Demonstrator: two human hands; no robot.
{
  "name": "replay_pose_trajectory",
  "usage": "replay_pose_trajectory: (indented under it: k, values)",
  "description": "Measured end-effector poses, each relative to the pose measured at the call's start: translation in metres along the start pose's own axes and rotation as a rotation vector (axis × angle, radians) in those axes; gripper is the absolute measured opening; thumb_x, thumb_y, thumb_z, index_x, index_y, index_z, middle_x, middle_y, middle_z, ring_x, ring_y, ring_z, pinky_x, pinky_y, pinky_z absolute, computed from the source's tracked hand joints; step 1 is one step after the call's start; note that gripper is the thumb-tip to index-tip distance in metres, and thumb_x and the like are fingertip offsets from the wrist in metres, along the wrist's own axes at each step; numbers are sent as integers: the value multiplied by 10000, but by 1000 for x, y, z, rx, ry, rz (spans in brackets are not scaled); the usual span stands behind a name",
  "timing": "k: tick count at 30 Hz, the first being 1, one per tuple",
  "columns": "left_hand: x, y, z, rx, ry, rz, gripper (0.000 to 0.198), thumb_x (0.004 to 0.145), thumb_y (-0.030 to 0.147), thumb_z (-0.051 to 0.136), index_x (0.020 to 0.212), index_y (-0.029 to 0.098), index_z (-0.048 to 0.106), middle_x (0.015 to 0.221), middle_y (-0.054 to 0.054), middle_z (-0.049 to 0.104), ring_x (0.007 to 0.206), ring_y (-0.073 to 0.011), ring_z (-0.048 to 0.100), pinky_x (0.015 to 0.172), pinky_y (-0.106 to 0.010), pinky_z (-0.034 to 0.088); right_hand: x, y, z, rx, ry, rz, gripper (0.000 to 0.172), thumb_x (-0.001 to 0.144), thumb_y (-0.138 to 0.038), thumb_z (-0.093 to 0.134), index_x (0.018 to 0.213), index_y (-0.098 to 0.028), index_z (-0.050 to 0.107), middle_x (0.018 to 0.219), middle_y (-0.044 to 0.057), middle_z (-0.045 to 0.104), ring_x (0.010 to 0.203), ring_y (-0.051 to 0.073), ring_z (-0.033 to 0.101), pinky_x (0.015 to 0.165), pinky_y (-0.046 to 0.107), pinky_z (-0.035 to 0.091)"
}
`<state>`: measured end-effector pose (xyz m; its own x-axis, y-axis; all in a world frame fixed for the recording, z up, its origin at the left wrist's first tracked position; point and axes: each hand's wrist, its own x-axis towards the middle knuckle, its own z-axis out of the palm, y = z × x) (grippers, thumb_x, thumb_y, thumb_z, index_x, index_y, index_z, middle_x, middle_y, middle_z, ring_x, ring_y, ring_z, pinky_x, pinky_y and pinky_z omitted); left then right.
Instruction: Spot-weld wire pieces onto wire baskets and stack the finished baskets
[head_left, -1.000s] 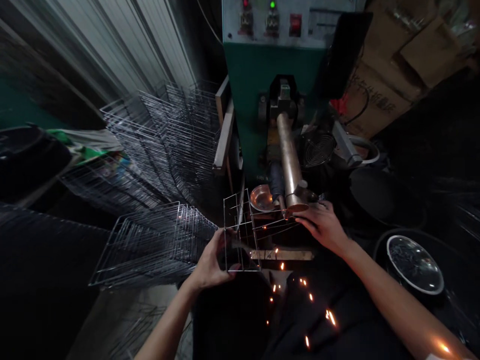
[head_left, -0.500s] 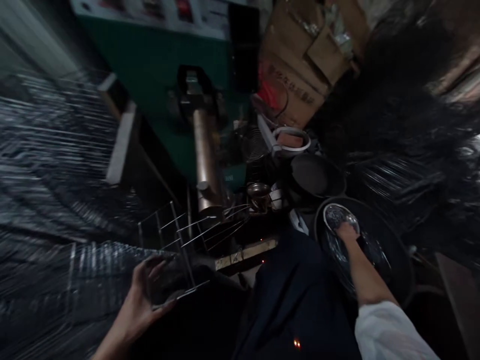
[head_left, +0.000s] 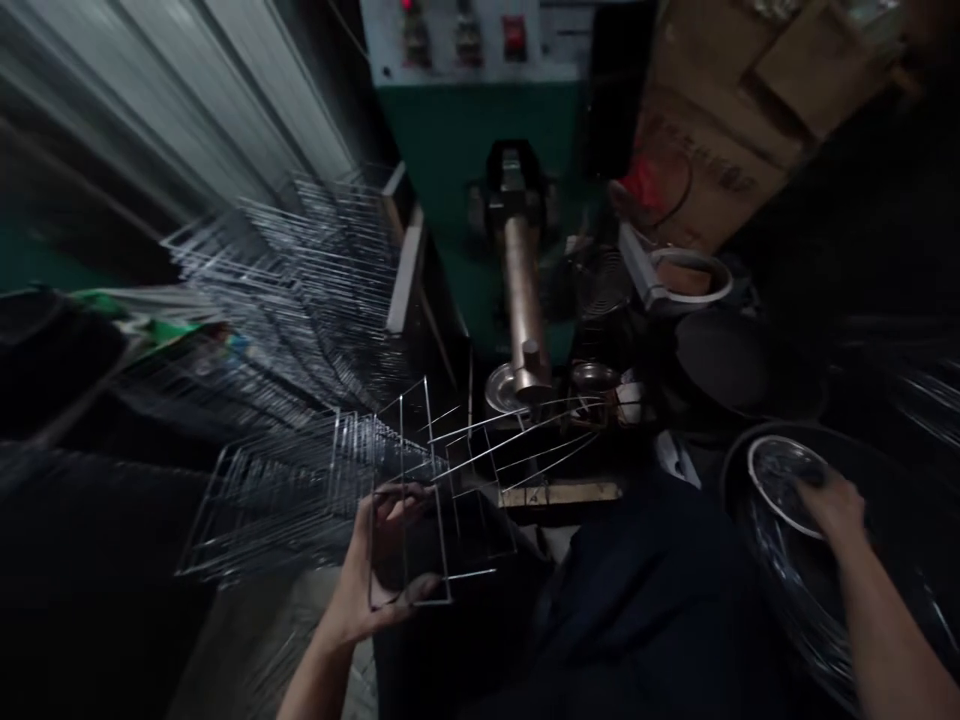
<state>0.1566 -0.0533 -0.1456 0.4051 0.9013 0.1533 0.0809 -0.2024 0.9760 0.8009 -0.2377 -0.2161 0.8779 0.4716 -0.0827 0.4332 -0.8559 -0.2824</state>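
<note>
My left hand is closed around one end of a wire frame, its thumb below and its fingers above. Long thin wires of that frame reach right, passing under the tip of a copper-coloured machine arm. On the far right, my right hand reaches into a round, light-rimmed bowl. Its fingertips are blurred and partly hidden there, so whether they grip anything is unclear. The bowl rests in a large dark basin with shiny thin metal pieces.
Stacked wire racks stand at the left, with more wire frames below. A green machine with a switch panel faces me. Behind the basin are a dark pan, a white bowl and a cardboard box.
The view has swung left, so the scene sits further right. My left hand still holds the wire frame. My right hand stays at the bowl, now nearer its right side.
</note>
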Motion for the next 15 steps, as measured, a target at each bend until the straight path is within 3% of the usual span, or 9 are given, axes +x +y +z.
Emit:
replay_pose_trajectory:
  k: [2, 4, 5, 7, 9, 11, 15]
  values:
    - [-1, 8, -3, -13, 21, 30, 916, 684, 317, 877, 1467, 348, 403, 1386, -137, 577, 1311, -390, 610, 1162, -654, 428, -35, -47, -11, 334, -58, -234, 282, 915, -435, 695, 1004, -170, 734, 1022, 214, 732, 1011, 383, 712, 848, 453, 586]
    - [-2, 15, -4, -13, 32, 61, 907, 682, 325, 863, 1469, 312, 412, 1336, -142, 597, 1284, -385, 612, 1167, -651, 411, -86, -104, -16, 603, -232, -479, 292, 911, -482, 705, 1003, -209, 748, 950, 146, 751, 841, 314, 739, 725, 392, 615]
    - [-3, 18, -4, -13, 42, 80, 910, 680, 331, 856, 1472, 298, 410, 1311, -144, 607, 1258, -381, 621, 1159, -648, 415, -113, -132, -15, 624, -361, -617, 281, 939, -472, 693, 1042, -217, 752, 930, 117, 755, 797, 282, 738, 699, 363, 619]
    - [-5, 26, -3, -13, 59, 106, 925, 665, 331, 852, 1473, 274, 406, 1276, -150, 617, 1207, -376, 638, 1125, -633, 442, -163, -183, -7, 625, -444, -918, 209, 989, -396, 655, 1067, -230, 755, 1002, 75, 761, 884, 247, 744, 793, 335, 629]
    - [-8, 34, -2, 0, 69, 102, 926, 653, 314, 846, 1469, 250, 412, 1268, -165, 614, 1186, -384, 644, 1091, -614, 468, -197, -219, 6, 572, -393, -1166, 244, 1023, -292, 602, 1230, -231, 717, 1169, 69, 743, 1052, 229, 726, 933, 328, 608]
    - [-11, 43, -3, 1, 72, 108, 920, 644, 309, 840, 1462, 238, 426, 1267, -173, 606, 1181, -396, 642, 1057, -602, 492, -215, -239, 20, 466, -287, -1318, 330, 1039, -174, 521, 1331, -216, 670, 1259, 75, 717, 1123, 207, 707, 959, 304, 597]
    - [-16, 62, -3, -47, 125, 180, 927, 631, 347, 848, 1459, 254, 441, 1248, -150, 598, 1156, -383, 630, 988, -568, 541, -220, -249, 39, 218, -128, -1439, 454, 982, -34, 504, 1367, -217, 659, 1304, 57, 706, 1085, 182, 725, 878, 251, 615]
